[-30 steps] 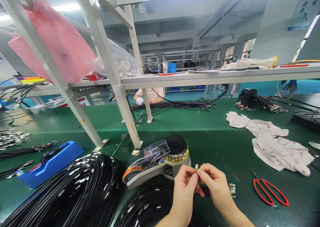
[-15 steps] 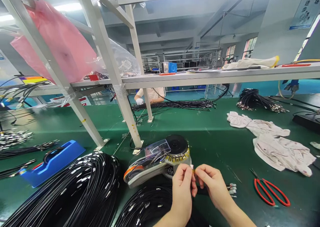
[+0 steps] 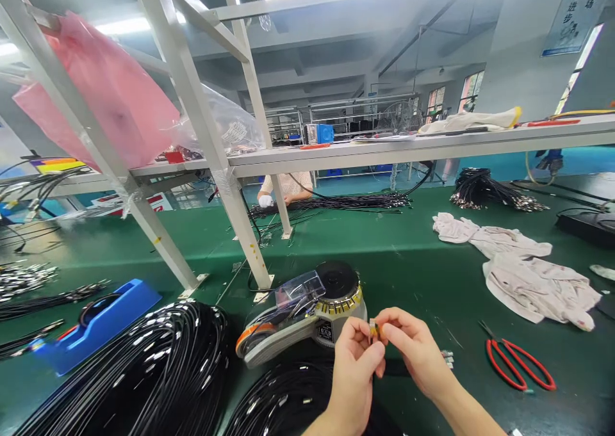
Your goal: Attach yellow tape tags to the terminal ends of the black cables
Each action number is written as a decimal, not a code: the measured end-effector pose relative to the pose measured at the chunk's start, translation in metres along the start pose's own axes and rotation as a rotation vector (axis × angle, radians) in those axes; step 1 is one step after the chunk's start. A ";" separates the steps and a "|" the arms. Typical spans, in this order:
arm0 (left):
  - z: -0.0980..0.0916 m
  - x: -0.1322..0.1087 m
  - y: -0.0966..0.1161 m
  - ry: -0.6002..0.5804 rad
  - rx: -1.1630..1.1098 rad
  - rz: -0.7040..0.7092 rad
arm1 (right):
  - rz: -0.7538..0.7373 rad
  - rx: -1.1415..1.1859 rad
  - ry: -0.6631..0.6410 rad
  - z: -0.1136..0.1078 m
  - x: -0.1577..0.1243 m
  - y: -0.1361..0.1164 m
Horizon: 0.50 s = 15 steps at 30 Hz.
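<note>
Head cam: over a green bench point(image 3: 408, 231), L hand point(image 3: 356, 362) and R hand point(image 3: 412, 349) meet just beside a round dispenser point(image 3: 336, 282) w/ yellow strips point(image 3: 339, 306) at its rim; L fingers clamp a small connector point(image 3: 372, 326), R fingertips pinch at its yellowish part. Work on this pc. looks partway: yellow shows, but whether it's fully wrapped, can't tell. Cable coil point(image 3: 163, 353) lies nearby, no. finished unclear; red-handled scissors point(image 3: 504, 344) lie apart, unused.
</note>
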State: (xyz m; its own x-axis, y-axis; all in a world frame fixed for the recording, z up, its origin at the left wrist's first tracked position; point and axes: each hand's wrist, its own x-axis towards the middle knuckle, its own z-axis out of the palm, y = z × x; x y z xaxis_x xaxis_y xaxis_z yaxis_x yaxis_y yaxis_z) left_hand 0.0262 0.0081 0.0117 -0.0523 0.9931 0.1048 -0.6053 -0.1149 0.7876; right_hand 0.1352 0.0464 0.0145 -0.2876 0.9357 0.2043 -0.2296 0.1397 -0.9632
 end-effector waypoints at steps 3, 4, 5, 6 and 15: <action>-0.002 0.002 -0.002 0.026 0.030 -0.020 | -0.039 -0.044 0.033 -0.001 0.002 0.002; -0.002 0.002 -0.003 0.032 0.032 -0.025 | -0.045 -0.050 0.040 -0.001 0.003 0.002; -0.002 0.002 -0.004 0.040 0.031 -0.029 | -0.044 -0.052 0.045 0.000 0.003 0.002; -0.003 0.003 -0.004 0.049 0.027 -0.030 | -0.041 -0.049 0.049 0.000 0.003 0.002; -0.002 0.002 -0.004 0.069 -0.051 -0.037 | -0.028 0.003 0.085 0.008 0.000 0.011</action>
State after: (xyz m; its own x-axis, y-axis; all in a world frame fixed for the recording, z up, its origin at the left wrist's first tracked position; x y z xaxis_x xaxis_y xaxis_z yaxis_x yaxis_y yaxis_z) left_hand 0.0270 0.0107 0.0081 -0.0825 0.9961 0.0322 -0.6473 -0.0781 0.7582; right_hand 0.1255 0.0454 0.0056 -0.2008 0.9558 0.2149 -0.2388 0.1650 -0.9569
